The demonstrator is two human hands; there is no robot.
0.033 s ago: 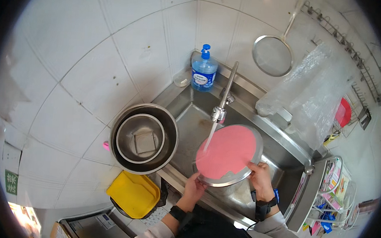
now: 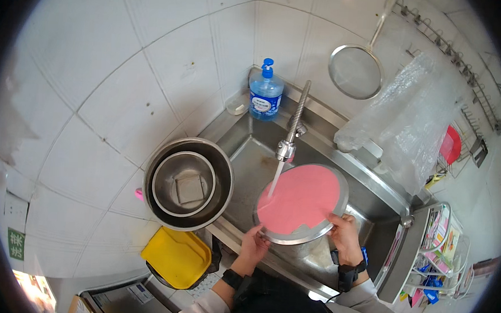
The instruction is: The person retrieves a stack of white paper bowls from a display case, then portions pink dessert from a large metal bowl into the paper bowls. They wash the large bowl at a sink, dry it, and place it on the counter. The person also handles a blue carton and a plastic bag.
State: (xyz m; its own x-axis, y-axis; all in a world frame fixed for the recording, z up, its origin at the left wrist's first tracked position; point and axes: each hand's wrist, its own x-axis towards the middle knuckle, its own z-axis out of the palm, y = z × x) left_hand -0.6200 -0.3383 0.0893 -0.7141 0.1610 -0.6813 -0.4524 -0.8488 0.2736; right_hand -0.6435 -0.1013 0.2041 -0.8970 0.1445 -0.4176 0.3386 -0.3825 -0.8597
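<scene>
Nearest the viewer, at the front edge of the steel sink, both hands are engaged on one item. Left hand: grasping the near left rim of a round metal-rimmed dish. Right hand: grasping the same rim on its right side, thumb on top. Each wrist carries a dark band.

The dish is over the sink, its pink face visible, with a grey patch near the front rim. A water stream strikes the left part of that face.

Left of the sink's front edge, a yellow tub is noted. Further along the sink's left side stands a large steel bowl, a smaller bowl nested inside. Right of the sink: a loaded wire rack.

A metal faucet reaches over the sink from its back. At the sink's back left corner stands a blue pump bottle. Clear plastic hangs behind the sink, toward its right. On the wall beyond the sink hangs a round strainer.
</scene>
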